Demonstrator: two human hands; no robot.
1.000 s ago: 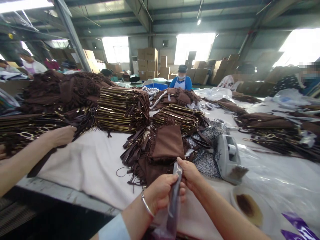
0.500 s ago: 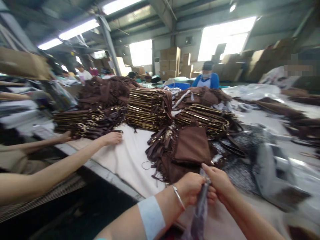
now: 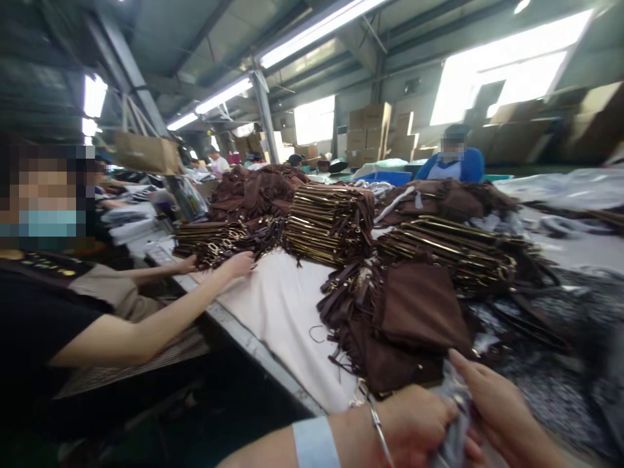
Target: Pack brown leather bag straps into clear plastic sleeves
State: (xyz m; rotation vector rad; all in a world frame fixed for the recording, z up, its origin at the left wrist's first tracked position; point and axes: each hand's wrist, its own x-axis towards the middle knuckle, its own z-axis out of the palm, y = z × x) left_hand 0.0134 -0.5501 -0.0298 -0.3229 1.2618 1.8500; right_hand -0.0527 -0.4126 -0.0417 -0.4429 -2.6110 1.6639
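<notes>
My left hand [image 3: 414, 416], with a bangle and a pale patch on the forearm, is closed round a plastic-wrapped strap [image 3: 454, 416]. A small metal fitting shows at its top; the lower end runs out of view. Against its other side is my right hand [image 3: 507, 406], thumb pointing up and fingers curled in on the strap. Just beyond both hands lies a flat dark brown bag [image 3: 424, 302], on top of other brown pieces. To its left spreads a bundle of brown straps [image 3: 344, 286] with metal clips.
Tall stacks of brown bags with gold frames [image 3: 329, 224] stand across the white-covered table [image 3: 283, 312]. More framed bags [image 3: 453, 250] lie behind the flat bag. A co-worker's arm [image 3: 170, 318] reaches in from the left. Clear plastic [image 3: 560, 188] covers the right side.
The view has swung left, bringing the co-worker at the left into sight. My hands and the wrapped strap now appear lower and farther right. Both hands still grip it.
</notes>
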